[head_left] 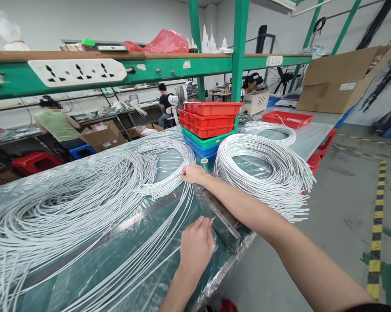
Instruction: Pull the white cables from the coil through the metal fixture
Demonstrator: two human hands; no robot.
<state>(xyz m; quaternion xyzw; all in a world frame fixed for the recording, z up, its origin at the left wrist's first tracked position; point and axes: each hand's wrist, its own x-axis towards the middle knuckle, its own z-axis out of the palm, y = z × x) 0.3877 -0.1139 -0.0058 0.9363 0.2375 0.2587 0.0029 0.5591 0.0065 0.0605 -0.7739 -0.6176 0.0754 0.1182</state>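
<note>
My left hand (198,242) is closed on a white cable (169,259). The short end of that cable pokes out of my fingers beside a long metal block (219,216). Stretched farther across the table, my right hand (192,173) pinches white cables at the edge of a smaller coil (169,184); how many it grips I cannot tell. Below it, a loose bundle of white cables (150,255) runs toward the lower left. A steel ruler (140,215) lies flat under some strands. To the left spreads a large tangled coil of white cable (85,195).
A thick coil of white cable (263,173) rests right of my right forearm, its ends over the table edge. Stacked red, green and blue trays (210,123) stand behind my right hand, near a tape roll (204,161). A green shelf beam (169,65) crosses above. Other people sit farther back.
</note>
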